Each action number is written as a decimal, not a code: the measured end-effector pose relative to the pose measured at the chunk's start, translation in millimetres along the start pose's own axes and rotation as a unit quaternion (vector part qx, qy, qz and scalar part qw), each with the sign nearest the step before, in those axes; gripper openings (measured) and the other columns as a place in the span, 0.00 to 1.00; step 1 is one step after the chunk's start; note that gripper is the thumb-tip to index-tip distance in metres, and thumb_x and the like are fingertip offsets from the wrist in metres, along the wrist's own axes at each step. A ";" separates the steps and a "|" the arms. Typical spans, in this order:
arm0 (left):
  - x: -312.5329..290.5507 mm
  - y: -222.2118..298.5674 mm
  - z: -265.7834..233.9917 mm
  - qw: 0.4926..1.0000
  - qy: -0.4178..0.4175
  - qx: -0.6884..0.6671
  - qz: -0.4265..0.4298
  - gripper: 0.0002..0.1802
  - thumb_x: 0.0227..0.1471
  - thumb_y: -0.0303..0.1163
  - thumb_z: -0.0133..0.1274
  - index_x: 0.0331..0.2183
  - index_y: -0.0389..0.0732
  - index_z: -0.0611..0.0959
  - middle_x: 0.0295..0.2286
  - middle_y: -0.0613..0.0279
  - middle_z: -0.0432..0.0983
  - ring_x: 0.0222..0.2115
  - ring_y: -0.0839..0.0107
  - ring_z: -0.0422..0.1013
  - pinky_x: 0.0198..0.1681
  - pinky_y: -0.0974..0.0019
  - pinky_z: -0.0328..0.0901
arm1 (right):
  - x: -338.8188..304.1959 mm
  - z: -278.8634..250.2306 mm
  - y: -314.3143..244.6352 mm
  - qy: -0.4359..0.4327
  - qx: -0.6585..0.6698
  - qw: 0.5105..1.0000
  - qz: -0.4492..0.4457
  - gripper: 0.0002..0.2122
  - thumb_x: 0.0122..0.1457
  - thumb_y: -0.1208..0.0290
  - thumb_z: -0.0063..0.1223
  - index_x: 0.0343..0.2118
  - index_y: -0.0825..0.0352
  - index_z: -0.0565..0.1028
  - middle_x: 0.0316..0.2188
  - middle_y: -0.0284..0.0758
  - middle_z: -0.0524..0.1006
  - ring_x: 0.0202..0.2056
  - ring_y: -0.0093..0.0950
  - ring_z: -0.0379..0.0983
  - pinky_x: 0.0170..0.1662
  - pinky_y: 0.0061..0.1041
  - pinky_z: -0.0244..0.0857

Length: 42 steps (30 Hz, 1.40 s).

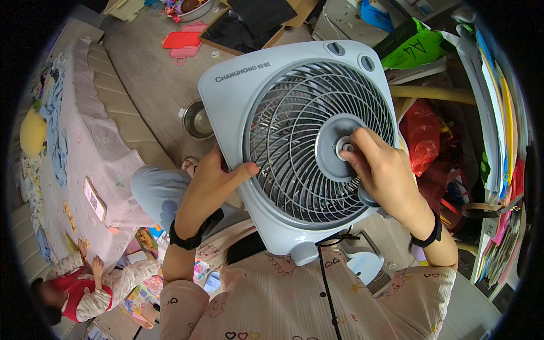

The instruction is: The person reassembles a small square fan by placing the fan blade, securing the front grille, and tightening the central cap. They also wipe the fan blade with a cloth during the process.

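Note:
A light grey box fan (226,102) leans in front of my body, its round grille facing up at me. My left hand (207,184) grips the left side of the housing, thumb lying over the front edge and fingers hidden behind it. At the grille's grey centre disc (326,153), my right hand (385,175) pinches a small pale round knob (343,146) between thumb and forefinger. Two dark-marked dials, a left dial (336,49) and a right dial (368,62), sit at the top right corner of the housing. A grey foot (304,254) sticks out below.
A bed with a pink sheet (102,141) bears a phone (94,198). At lower left is a person in a red vest (79,294). A metal bowl (198,120) and an open cardboard box (249,28) are on the floor. Shelves with folders (501,113) stand right.

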<state>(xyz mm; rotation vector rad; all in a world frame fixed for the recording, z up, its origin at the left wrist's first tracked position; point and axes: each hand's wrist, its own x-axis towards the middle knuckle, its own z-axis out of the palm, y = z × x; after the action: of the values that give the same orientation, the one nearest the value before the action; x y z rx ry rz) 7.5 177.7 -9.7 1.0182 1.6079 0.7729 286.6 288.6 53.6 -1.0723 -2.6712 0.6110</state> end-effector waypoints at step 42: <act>2.7 21.1 1.3 1.000 0.003 -0.029 -0.006 0.36 0.62 0.57 0.47 0.49 0.29 0.76 0.39 0.57 0.75 0.40 0.71 0.67 0.49 0.69 0.61 | -23.2 -5.5 -6.4 0.025 -0.071 0.993 0.091 0.52 0.30 0.43 0.74 0.60 0.66 0.65 0.54 0.47 0.65 0.48 0.50 0.73 0.45 0.42 0.73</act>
<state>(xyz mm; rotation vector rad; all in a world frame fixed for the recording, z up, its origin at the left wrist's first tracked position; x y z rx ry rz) 13.4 189.2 7.2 0.9644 1.5864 0.8117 301.1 269.9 60.7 -1.3624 -2.6260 0.4229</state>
